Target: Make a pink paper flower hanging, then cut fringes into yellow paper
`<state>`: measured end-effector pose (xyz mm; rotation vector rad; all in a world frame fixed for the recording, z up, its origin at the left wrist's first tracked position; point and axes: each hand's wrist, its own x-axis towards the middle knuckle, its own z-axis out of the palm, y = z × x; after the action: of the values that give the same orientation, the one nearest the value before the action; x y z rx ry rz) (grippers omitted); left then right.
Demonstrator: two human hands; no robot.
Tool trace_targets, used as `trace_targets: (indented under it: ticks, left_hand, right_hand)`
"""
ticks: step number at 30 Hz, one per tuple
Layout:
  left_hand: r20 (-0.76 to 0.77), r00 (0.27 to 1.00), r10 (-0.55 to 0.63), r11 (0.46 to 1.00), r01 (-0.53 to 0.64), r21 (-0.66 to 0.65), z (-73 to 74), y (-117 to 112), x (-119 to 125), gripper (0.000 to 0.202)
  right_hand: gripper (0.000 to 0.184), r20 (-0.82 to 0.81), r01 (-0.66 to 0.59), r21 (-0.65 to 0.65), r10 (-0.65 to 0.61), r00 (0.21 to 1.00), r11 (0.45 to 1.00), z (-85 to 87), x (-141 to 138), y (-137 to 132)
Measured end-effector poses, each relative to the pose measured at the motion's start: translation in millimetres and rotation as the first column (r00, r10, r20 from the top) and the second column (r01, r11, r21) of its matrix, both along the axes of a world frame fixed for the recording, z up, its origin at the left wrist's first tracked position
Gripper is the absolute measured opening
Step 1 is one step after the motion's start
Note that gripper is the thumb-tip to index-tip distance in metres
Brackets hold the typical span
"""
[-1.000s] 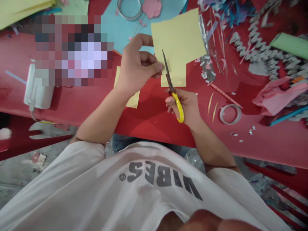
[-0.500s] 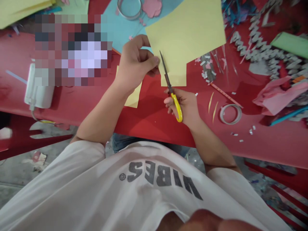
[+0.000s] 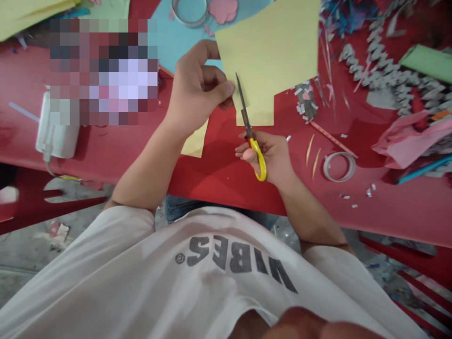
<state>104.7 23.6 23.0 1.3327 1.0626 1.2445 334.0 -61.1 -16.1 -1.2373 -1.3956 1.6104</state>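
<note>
My left hand (image 3: 197, 92) pinches the left edge of a yellow paper sheet (image 3: 271, 52) and holds it above the red table (image 3: 219, 165). My right hand (image 3: 270, 155) grips yellow-handled scissors (image 3: 249, 127). Their blades point up and sit against the sheet's lower left part, just right of my left thumb. A smaller yellow paper piece (image 3: 194, 141) lies on the table under my left wrist.
A tape ring (image 3: 339, 166) and thin yellow slivers (image 3: 312, 153) lie right of my right hand. Pink paper (image 3: 402, 141), grey paper chains (image 3: 384, 75) and scraps crowd the right side. A light blue sheet (image 3: 180, 42) and a white device (image 3: 52, 127) are on the left.
The yellow sheet has swung up and now shows a larger face. Both hands and the scissors shifted slightly left, with the blades staying at the sheet's lower left.
</note>
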Motion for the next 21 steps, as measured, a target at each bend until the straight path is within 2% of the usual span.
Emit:
trace_targets:
  ticks: [5,11,16,21]
  left_hand:
    - [-0.028,1.000,0.003,1.000,-0.004,-0.023,2.0,-0.4,0.8,0.031]
    - [-0.028,0.999,-0.019,0.999,0.017,-0.041,6.7,-4.1,3.8,0.029]
    - [-0.077,0.997,0.012,0.997,-0.018,-0.079,3.6,-5.4,3.2,0.033]
    - [-0.008,1.000,-0.030,0.999,0.030,-0.018,3.3,-8.3,6.3,0.031]
  right_hand:
    - [0.084,-0.044,0.042,-0.024,-0.043,0.998,0.999,2.5,0.6,-1.0]
    - [0.077,-0.062,0.043,-0.004,-0.043,0.997,0.999,-2.4,3.0,-0.1]
    - [0.091,-0.082,0.015,0.004,-0.015,0.997,1.000,-1.4,4.7,-0.1]
    - [0.091,-0.092,0.021,0.017,-0.020,0.996,1.000,-1.2,5.0,-1.5]
